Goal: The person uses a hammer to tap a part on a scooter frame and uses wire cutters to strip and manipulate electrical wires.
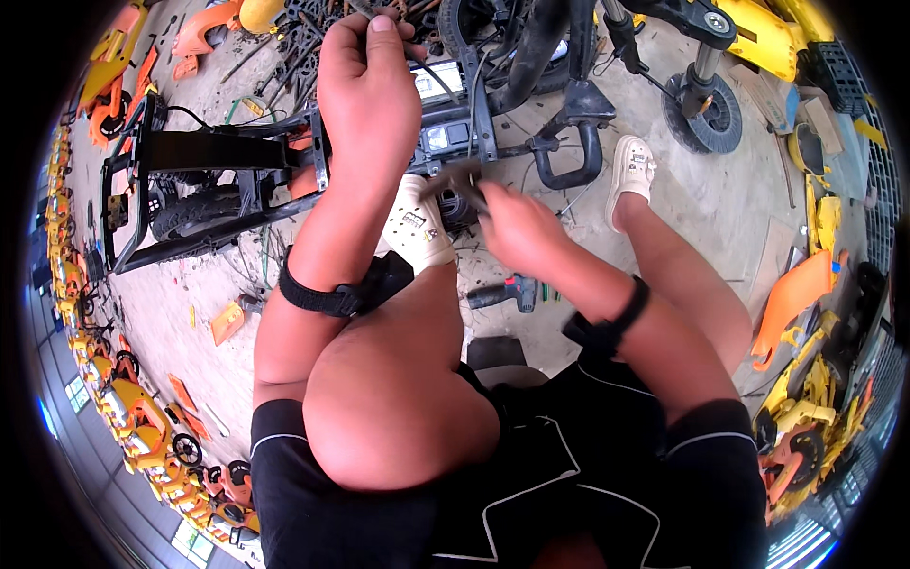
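My right hand (519, 228) is wrapped around a hammer (453, 182), its dark head blurred and held over the vehicle frame near my foot. Higher up, my left hand (372, 85) is closed above the frame, thumb and fingers pinched. A dark piece shows at those fingertips, but I cannot make out what it is. Below both hands lies the black metal frame (223, 150) of a small electric vehicle, with cables and a wheel (194, 213). A silver-and-black boxy part (438, 137) sits in the frame beneath my left wrist.
A cordless drill (517, 292) lies on the concrete floor between my legs. Dark metal rods (299, 52) are heaped at the far side. A wheel with a fork (701, 109) stands far right. Orange panels (794, 299) and yellow panels (763, 38) lie right; yellow-orange scooters (137, 417) line the left.
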`<state>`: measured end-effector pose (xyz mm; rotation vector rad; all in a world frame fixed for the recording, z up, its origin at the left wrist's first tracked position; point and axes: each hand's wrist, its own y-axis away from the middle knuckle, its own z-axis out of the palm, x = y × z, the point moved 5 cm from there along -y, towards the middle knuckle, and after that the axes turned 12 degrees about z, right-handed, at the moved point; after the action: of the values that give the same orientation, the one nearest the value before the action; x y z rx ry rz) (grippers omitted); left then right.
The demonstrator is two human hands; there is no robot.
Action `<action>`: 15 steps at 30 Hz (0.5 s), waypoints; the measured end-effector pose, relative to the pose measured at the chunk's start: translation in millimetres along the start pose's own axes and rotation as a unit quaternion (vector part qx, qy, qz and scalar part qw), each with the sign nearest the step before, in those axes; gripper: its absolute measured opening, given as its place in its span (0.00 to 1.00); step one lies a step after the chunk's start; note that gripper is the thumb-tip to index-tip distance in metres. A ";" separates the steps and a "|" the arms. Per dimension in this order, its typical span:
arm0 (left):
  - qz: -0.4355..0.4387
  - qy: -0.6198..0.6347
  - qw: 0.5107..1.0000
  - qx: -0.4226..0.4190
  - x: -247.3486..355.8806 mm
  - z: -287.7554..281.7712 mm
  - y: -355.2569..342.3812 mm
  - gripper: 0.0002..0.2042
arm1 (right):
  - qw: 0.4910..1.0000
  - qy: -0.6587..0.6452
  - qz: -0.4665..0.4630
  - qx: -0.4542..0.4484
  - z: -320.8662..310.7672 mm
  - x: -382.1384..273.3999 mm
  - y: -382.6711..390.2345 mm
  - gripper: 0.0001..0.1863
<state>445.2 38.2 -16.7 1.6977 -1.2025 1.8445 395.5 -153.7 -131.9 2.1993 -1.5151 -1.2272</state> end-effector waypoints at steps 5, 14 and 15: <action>-0.001 -0.002 1.000 -0.008 1.4 -2.3 1.4 0.12 | 0.986 -0.071 0.043 0.148 9.0 -42.8 -92.5 0.21; -0.039 -0.016 0.999 -0.033 -23.6 -12.0 2.7 0.12 | 0.931 -0.009 0.010 0.366 18.1 -38.6 -147.5 0.21; -0.038 -0.021 0.998 -0.036 -24.4 -11.7 2.0 0.12 | 0.911 0.014 0.001 0.411 14.3 -41.7 -134.7 0.20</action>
<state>441.6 52.9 -39.3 1.7274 -1.1877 1.7087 471.4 -53.3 -197.1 2.6358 -2.3196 -0.5725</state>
